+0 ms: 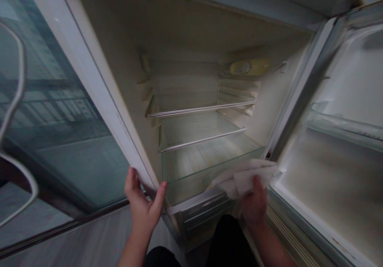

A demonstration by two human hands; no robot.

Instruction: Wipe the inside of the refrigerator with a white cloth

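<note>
An open refrigerator (191, 85) stands in front of me, with glass shelves inside. My left hand (145, 207) grips the lower part of its left front edge (125, 127), the thumb on the front and the fingers round the outer side. In my right hand (254, 205) is a folded white cloth (247, 177), with the thumb pressed on top. Slightly blurred, the cloth is in front of the lower right of the compartment, near the clear drawer (182, 189). It hides part of the drawer's front.
To the right, the refrigerator door (329, 171) stands wide open with a clear door shelf (347, 125). A white cable (20, 75) hangs at the left before a glass pane (66, 111). My knees (230, 239) are close below the compartment.
</note>
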